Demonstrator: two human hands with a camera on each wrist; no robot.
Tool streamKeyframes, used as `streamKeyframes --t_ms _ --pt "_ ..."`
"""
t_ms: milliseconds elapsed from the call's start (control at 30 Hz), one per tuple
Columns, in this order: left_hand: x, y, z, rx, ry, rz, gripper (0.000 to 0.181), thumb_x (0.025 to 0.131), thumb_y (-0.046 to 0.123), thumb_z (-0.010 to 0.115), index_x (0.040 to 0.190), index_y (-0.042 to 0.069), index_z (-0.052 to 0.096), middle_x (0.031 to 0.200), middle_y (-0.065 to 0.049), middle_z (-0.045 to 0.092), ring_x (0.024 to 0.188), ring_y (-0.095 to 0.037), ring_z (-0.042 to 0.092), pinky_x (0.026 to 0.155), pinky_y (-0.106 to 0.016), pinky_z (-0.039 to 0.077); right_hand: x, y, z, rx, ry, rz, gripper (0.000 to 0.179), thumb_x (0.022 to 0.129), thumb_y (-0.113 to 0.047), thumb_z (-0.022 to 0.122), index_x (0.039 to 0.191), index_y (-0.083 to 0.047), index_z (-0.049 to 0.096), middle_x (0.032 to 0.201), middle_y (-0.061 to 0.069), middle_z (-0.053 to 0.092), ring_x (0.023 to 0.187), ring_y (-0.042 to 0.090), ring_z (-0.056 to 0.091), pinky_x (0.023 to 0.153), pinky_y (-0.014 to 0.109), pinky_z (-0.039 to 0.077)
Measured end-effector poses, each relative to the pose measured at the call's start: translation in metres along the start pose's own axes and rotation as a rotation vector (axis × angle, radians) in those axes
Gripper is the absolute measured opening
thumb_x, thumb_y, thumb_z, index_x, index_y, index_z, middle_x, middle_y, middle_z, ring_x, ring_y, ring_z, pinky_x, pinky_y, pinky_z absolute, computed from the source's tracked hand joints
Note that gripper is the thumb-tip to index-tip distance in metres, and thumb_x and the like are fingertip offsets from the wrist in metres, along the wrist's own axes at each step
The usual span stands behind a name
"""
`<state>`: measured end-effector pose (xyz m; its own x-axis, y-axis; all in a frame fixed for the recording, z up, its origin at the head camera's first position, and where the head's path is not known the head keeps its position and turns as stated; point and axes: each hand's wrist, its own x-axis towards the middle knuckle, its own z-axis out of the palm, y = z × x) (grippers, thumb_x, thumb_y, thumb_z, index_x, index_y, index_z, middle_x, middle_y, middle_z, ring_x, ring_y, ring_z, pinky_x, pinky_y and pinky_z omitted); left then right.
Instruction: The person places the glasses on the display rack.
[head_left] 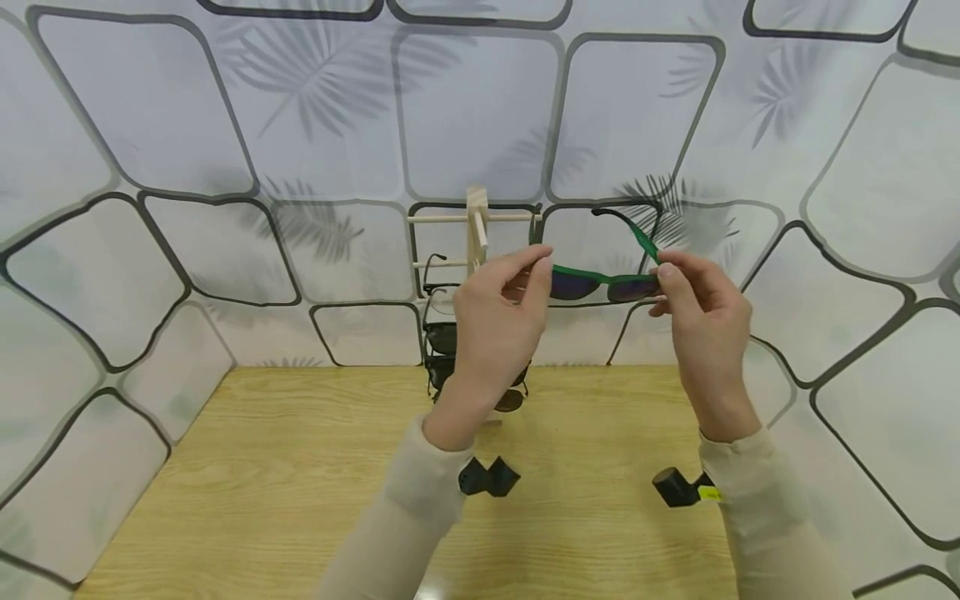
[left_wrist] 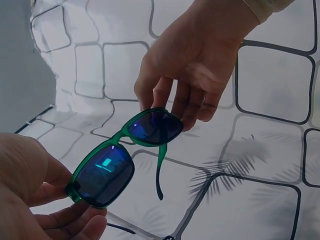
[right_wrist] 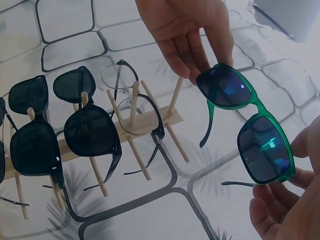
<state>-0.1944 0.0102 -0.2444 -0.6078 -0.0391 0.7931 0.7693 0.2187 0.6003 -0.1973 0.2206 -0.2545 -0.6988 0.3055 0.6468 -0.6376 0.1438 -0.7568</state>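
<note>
Green-framed sunglasses (head_left: 573, 284) with blue mirrored lenses are held up between my two hands, temples unfolded and pointing away from me in the head view. My left hand (head_left: 504, 312) pinches the frame's left end near the hinge. At the opposite end, my right hand (head_left: 708, 321) grips the right hinge corner between thumb and fingers. In the right wrist view both lenses (right_wrist: 265, 148) show fully. Behind the left hand stands a wooden display rack (head_left: 477, 218), partly hidden by it, carrying several pairs of glasses, including dark sunglasses (right_wrist: 93, 131).
Bare pegs stick out at the rack's top. The rack stands at the back of a wood-grain table (head_left: 315, 467). A black angular piece (head_left: 489, 477) shows by the left cuff, and a black block (head_left: 675, 487) with a yellow tag by the right cuff. Patterned white walls (head_left: 480, 108) enclose the table.
</note>
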Motion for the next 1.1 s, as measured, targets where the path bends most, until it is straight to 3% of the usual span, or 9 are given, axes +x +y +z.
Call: streamKeyframes --t_ms 167,433,667,933,1100 --pt "0.004 0.003 -0.012 0.007 0.018 0.008 0.024 0.1 0.016 0.061 0.117 0.005 0.074 0.096 -0.008 0.074 0.078 -0.014 0.07 0.069 -0.024 0.057 0.002 -0.006 0.01 0.01 -0.035 -0.012 0.026 0.096 -0.017 0.066 0.116 0.0 0.071 0.092 0.004 0.069 0.075 0.016 0.062 0.064 0.021 0.052" --pt "0.007 0.004 -0.03 0.065 0.056 0.001 0.023 0.099 0.016 0.063 0.116 0.005 0.074 0.097 -0.007 0.074 0.077 -0.014 0.069 0.07 -0.028 0.055 0.005 -0.01 0.027 0.029 -0.086 -0.028 0.026 0.096 -0.018 0.067 0.115 0.0 0.071 0.089 0.004 0.068 0.066 0.015 0.059 0.062 0.022 0.052" --pt "0.011 0.005 -0.046 0.062 0.075 -0.008 0.022 0.098 0.015 0.064 0.115 0.006 0.075 0.095 -0.007 0.074 0.073 -0.012 0.067 0.066 -0.028 0.053 0.006 -0.012 0.042 0.014 -0.129 -0.04 0.027 0.097 -0.022 0.066 0.116 -0.003 0.07 0.091 0.002 0.067 0.069 0.015 0.059 0.063 0.022 0.052" --pt "0.015 -0.002 -0.063 0.018 0.078 -0.061 0.022 0.099 0.015 0.064 0.116 0.006 0.075 0.096 -0.008 0.075 0.072 -0.017 0.065 0.064 -0.021 0.05 0.009 -0.012 0.059 -0.007 -0.172 -0.044 0.027 0.098 -0.023 0.065 0.116 -0.004 0.07 0.09 0.0 0.065 0.07 0.014 0.059 0.063 0.024 0.052" --pt "0.018 -0.004 -0.073 0.04 0.087 -0.062 0.023 0.099 0.017 0.064 0.116 0.007 0.075 0.093 -0.011 0.075 0.07 -0.012 0.063 0.064 -0.021 0.049 0.011 -0.013 0.069 -0.025 -0.194 -0.042 0.029 0.098 -0.024 0.064 0.118 -0.004 0.069 0.093 -0.001 0.067 0.07 0.014 0.06 0.063 0.025 0.052"
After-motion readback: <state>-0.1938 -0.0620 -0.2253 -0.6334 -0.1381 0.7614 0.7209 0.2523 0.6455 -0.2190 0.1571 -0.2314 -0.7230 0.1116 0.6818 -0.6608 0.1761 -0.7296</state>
